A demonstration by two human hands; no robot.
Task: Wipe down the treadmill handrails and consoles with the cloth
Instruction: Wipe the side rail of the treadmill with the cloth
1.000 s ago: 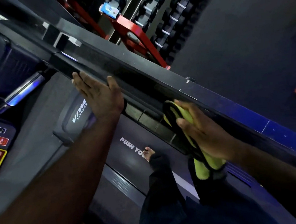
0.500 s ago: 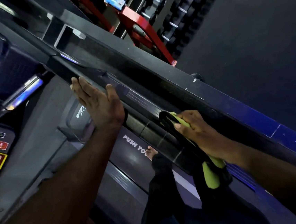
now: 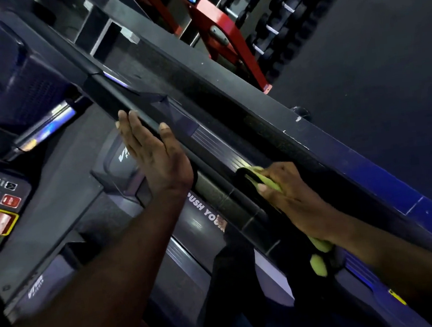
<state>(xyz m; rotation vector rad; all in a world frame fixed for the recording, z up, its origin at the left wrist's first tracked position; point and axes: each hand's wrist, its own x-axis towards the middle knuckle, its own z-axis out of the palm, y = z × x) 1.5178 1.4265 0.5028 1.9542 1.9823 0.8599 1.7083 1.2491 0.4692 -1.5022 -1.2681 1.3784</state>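
The black treadmill handrail (image 3: 220, 197) runs diagonally from upper left to lower right. My right hand (image 3: 289, 198) presses a yellow-green and black cloth (image 3: 253, 175) around the rail; the cloth's tail hangs below my wrist. My left hand (image 3: 156, 156) lies flat against the rail further up, fingers straight and together, holding nothing. The console (image 3: 0, 210) with red, yellow-framed and green buttons sits at the left edge.
A wide black ledge (image 3: 257, 106) runs alongside the rail. Behind it stand a red rack (image 3: 223, 36) and rows of dumbbells (image 3: 280, 20). Below are the treadmill deck (image 3: 203, 212) with "PUSH YOUR" lettering and my dark trouser leg (image 3: 234, 280).
My right hand has slid the cloth a little along the rail and turned over it. My left hand stays flat on the rail. The view has shifted slightly.
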